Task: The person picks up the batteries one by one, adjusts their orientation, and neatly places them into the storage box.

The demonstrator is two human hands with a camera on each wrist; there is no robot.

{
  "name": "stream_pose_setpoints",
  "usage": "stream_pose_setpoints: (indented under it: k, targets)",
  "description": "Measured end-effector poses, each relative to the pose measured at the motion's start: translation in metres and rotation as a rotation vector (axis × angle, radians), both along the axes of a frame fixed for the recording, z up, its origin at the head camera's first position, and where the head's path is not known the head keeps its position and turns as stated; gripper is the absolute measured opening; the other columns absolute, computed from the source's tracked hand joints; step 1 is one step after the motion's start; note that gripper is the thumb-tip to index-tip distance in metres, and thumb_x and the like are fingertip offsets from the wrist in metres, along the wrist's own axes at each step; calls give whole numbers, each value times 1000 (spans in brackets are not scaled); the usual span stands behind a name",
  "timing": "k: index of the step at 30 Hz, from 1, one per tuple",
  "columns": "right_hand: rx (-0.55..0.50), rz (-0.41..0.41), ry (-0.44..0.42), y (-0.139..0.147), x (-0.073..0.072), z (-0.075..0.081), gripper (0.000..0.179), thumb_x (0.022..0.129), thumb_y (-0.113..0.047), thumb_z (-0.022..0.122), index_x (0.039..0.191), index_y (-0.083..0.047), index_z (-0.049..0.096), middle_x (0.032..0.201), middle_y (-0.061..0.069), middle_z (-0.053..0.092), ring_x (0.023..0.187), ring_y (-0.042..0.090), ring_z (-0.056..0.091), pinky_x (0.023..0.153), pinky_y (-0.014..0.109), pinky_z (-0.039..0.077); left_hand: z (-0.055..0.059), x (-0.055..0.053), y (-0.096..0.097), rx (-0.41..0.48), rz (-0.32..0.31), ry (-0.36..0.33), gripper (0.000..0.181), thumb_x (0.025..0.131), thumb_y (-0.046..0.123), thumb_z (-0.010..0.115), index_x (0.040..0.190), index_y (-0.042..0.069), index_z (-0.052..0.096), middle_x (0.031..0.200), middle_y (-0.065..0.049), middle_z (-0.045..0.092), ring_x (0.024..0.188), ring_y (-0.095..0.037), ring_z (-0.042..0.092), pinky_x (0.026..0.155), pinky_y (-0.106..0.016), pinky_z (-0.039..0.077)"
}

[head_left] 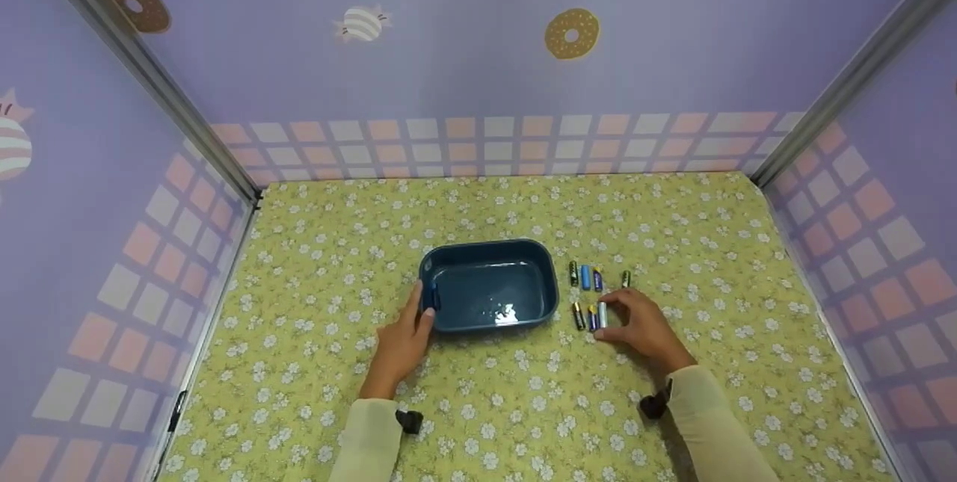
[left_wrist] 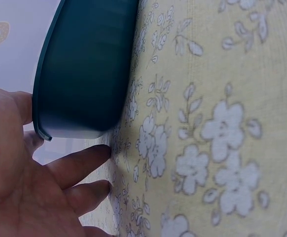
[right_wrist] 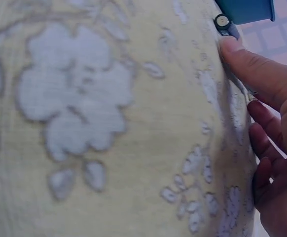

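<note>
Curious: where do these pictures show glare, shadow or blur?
Head view: bright glare on the floor of the dark blue bin; left wrist view: the bin's outer wall looks dark beside the left hand; right wrist view: the large printed flower looks soft, slightly out of focus.

Basin (head_left: 478,291) sits roughly mid-counter (head_left: 329,243), batteries (head_left: 586,277) just right of it in two rows (four in back, three up front, btw), and there's a wall (head_left: 463,71) behind everything.
</note>
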State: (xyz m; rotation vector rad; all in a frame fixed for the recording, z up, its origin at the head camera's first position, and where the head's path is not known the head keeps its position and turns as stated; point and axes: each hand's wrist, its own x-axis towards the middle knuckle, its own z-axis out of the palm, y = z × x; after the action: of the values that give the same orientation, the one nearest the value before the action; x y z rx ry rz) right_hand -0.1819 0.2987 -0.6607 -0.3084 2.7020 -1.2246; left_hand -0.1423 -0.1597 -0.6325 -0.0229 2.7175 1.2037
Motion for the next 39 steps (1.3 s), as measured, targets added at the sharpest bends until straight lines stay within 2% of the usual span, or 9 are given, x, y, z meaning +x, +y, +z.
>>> stream_pose_setpoints:
  k: [4, 7, 12, 16, 24, 31, 39]
  targets:
    - [-42, -2, -37, 2, 1, 5, 62, 79, -37, 89, 133, -17, 65, 134, 8, 61, 123, 31, 60, 101, 55, 51, 0, 0, 1, -2, 2, 1, 66, 108, 58, 33, 166, 37, 7, 163, -8, 39, 141, -48, 46, 117, -78, 2]
    - [-53, -18, -55, 3, 1, 7, 62, 79, -37, 89, 133, -18, 65, 128, 6, 63, 115, 28, 62, 95, 51, 53, 0, 1, 1, -3, 4, 1, 65, 109, 56, 34, 165, 39, 7, 163, -7, 38, 142, -47, 45, 117, -78, 1]
    - [-64, -54, -53, 2, -1, 12, 60, 79, -36, 89, 132, -20, 66, 114, 1, 66, 98, 21, 61, 86, 43, 53, 0, 1, 1, 0, 2, -7, 64, 109, 56, 34, 164, 42, 5, 164, -6, 36, 144, -46, 42, 118, -77, 1]
    - [-72, -66, -44, -3, -4, 16, 58, 80, -35, 90, 131, -19, 66, 107, 2, 66, 90, 21, 61, 80, 40, 53, 1, 1, 1, 7, -1, -14, 64, 108, 59, 33, 164, 44, 4, 165, -5, 35, 145, -47, 41, 118, -77, 0]
    - [-74, -55, -59, -8, -7, 24, 53, 80, -36, 89, 126, -19, 69, 110, 5, 65, 92, 23, 62, 76, 40, 53, 3, 3, 1, 16, 4, -21, 63, 108, 58, 33, 163, 46, 4, 163, -6, 38, 145, -46, 41, 118, -76, -2]
    - [-111, -19, -14, -18, -15, 36, 54, 80, -30, 90, 127, -14, 69, 102, 10, 65, 82, 28, 58, 67, 39, 51, 4, 1, 1, 18, 0, -35, 65, 109, 57, 33, 164, 42, 2, 160, -7, 43, 138, -49, 49, 118, -77, -3]
    - [-120, 8, 60, -36, -25, 47, 54, 81, -26, 90, 129, -15, 67, 105, 0, 66, 93, 29, 61, 77, 42, 53, 4, 1, 0, 21, -8, -27, 66, 109, 57, 33, 165, 39, 3, 161, -8, 42, 140, -49, 47, 117, -78, -3]
